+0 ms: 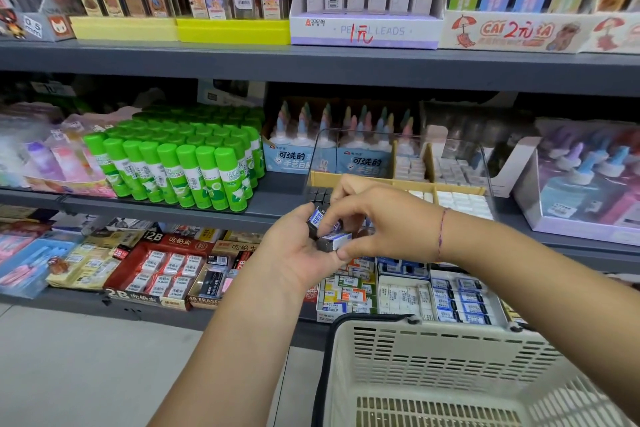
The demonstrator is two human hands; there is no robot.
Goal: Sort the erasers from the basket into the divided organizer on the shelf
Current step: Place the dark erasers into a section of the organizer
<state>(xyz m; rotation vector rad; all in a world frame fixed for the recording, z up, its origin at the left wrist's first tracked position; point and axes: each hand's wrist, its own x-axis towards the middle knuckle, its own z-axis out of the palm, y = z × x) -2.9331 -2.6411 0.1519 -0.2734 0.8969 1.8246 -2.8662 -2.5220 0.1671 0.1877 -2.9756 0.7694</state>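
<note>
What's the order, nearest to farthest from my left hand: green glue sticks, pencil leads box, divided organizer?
1. The divided organizer, just behind the left hand.
2. The green glue sticks, leftward on that shelf.
3. The pencil leads box, shelf above.

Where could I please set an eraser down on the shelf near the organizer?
One bare grey strip of shelf lies between the green glue sticks and the organizer. Its right side is crowded by a white display box.
</note>
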